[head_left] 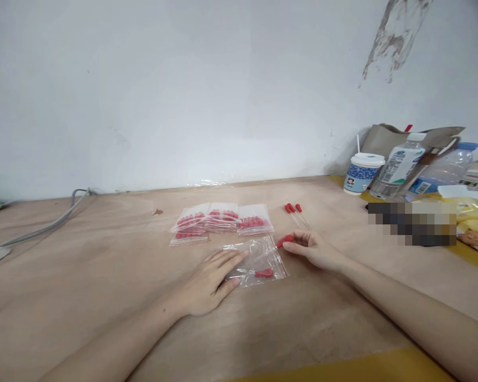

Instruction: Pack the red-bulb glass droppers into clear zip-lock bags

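A clear zip bag (263, 254) with a red strip along its mouth lies flat on the wooden table (103, 276). One red-bulbed dropper (261, 273) is inside it. My left hand (213, 278) lies on the bag's left edge, fingers stretched out and pressing it down. My right hand (313, 249) pinches another red-bulbed dropper (286, 240) by the bulb, its tip pointing into the bag's mouth. Three loose droppers (297, 212) lie just beyond my right hand. Several filled bags of red droppers (219, 220) sit in a row behind the open bag.
A lidded paper cup with a straw (362, 172), two plastic water bottles (400, 167), a brown paper bag (386, 139) and yellow packets (476, 223) crowd the right back corner. A grey cable (51, 223) runs along the left. The white wall stands close behind.
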`<state>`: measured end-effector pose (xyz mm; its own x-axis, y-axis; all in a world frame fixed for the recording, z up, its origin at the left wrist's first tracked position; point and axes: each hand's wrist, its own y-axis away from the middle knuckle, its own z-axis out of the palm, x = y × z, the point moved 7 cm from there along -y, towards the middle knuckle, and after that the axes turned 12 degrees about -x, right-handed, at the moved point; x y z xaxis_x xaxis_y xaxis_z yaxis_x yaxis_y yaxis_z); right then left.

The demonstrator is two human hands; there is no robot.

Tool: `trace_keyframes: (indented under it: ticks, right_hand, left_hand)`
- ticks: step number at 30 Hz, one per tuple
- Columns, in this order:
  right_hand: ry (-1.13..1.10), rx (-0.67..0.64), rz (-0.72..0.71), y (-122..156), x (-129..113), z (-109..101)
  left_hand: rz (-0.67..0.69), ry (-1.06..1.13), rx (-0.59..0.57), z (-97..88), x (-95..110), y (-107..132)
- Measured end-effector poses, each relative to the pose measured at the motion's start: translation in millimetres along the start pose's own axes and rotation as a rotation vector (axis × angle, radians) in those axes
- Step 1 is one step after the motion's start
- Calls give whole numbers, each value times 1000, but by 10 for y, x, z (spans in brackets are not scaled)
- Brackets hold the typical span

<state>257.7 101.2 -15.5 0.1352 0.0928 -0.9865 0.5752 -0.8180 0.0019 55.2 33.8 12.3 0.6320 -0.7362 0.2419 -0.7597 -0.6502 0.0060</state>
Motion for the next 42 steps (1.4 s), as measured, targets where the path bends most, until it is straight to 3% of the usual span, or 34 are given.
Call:
trace_keyframes:
  ticks: [2, 5, 11, 15, 24, 30, 33, 36, 39, 42]
  right_hand:
    - [213, -57, -3, 32, -43, -37]
    - [421, 17, -96, 73, -162, -95]
    - [583, -90, -240, 52, -251, 100]
    - [678, -43, -263, 25, -267, 151]
    - [471, -36, -185, -19, -189, 308]
    - [314, -38, -145, -33, -120, 266]
    - [448, 46, -173, -39, -151, 149]
    - [690, 257, -153, -50, -193, -121]
    - [912, 507, -41, -80, -233, -469]
    - [1001, 655, 103, -165, -249, -745]
  left_hand:
    - [-2, -6, -3, 7, -6, 0]
    - [1, -1, 4, 9, -13, -2]
    - [-3, 9, 3, 14, -17, -5]
    - [-24, 4, -17, 21, -28, -4]
    - [-13, 6, -3, 15, -27, -5]
    - [-33, -19, -39, 42, -51, -20]
    - [-24, -14, -22, 50, -60, -26]
    - [-28, 5, 4, 67, -81, -19]
    - [-50, 30, 43, 62, -99, -1]
    - [-55, 74, 109, 13, -83, 17]
